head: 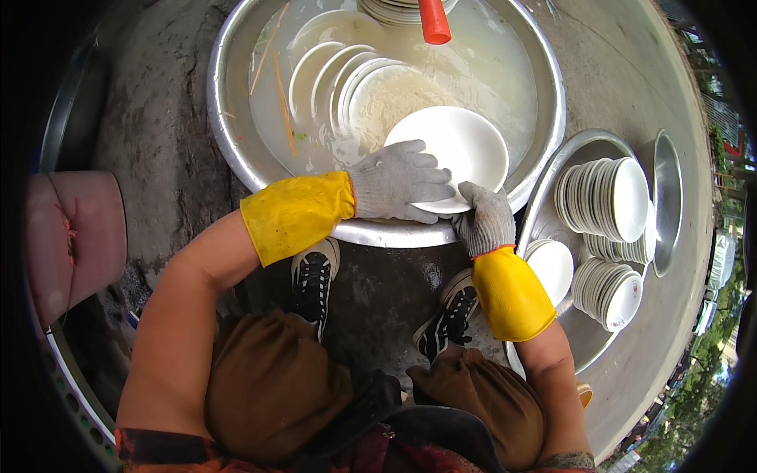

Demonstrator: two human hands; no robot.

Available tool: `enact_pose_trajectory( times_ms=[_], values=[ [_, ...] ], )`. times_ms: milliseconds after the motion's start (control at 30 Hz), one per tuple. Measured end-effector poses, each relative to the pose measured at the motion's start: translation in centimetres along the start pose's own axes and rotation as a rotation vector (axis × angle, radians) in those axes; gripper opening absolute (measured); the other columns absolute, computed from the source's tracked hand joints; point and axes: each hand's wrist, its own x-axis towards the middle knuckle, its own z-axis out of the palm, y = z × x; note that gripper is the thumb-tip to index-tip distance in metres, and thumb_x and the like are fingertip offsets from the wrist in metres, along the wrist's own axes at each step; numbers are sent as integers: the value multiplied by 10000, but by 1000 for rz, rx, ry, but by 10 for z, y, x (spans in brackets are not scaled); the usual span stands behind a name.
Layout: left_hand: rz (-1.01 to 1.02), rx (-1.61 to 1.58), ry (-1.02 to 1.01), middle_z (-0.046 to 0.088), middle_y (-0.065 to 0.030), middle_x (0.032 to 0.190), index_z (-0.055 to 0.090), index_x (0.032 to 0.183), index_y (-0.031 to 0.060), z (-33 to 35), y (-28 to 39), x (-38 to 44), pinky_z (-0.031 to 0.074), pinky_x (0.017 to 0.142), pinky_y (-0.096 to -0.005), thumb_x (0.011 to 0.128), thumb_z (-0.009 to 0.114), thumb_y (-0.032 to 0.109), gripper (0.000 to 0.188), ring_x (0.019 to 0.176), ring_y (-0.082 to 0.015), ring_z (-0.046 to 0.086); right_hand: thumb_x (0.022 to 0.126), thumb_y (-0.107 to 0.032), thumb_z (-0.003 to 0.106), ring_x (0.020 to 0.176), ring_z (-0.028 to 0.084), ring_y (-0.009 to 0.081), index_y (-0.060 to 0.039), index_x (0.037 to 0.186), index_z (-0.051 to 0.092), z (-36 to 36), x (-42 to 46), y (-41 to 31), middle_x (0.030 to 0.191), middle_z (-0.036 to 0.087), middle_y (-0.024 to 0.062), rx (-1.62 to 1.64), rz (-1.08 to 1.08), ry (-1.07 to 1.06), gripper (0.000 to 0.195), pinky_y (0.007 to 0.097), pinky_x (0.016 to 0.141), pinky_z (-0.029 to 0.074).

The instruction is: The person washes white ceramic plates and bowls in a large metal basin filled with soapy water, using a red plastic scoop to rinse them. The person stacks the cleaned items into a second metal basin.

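Observation:
A white plate [458, 145] is tilted over the near right part of a large metal basin [378, 233] of cloudy water. My right hand [488, 216], in a grey knit glove with a yellow cuff, grips its near edge, thumb on top. My left hand [408, 180], gloved alike, lies across the plate's left side with the fingers spread. Several white plates [384, 88] lean in an overlapping row under the water beyond my left hand. Two chopsticks [282, 103] float at the basin's left side.
A red handle-like object [434, 23] juts over a stack of plates [396, 12] at the far side. Right of the basin, a metal tub [591, 358] holds stacked white bowls [630, 201]; another metal basin [668, 201] stands beyond. A pink plastic container [89, 236] is at left.

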Motion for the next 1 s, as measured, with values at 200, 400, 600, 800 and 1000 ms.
enact_pose_trajectory(
  times_ms=[200,400,600,800,1000],
  values=[
    [-43,119,-85,736,-8,1166,762,1171,197,-16,-22,-11,433,1119,-473,845,786,480,432,1211,-231,621,903,-56,742,1156,733,377,20,1228,726,2,-4,1,1156,775,217,177,210,51,333,434,988,591],
    [59,105,29,707,-27,1185,723,1181,128,-5,-12,-1,492,1010,-396,872,767,375,398,1120,-201,636,793,-40,800,1005,743,423,-69,1063,785,-1,-5,6,1016,778,207,8,-44,88,272,467,879,604],
    [-549,58,-118,745,-80,1169,765,1262,177,-40,-68,4,544,943,-418,1024,663,325,298,1059,-254,687,838,-41,719,957,739,373,-43,1136,733,38,0,34,1023,753,191,823,297,287,298,422,856,604],
    [-325,-814,-125,802,-56,1118,773,1275,136,-37,-64,61,607,887,-271,1064,607,321,326,938,-244,772,873,127,464,1392,558,405,-5,1608,404,-6,9,-30,1462,560,280,621,127,312,748,432,1184,442],
    [-572,-228,-531,796,-95,1052,802,1160,131,-28,-24,48,587,869,-431,905,770,387,362,956,-286,761,953,-113,679,1053,722,297,46,1386,572,-38,-46,56,1214,701,190,912,342,590,473,367,925,589]
  ],
)
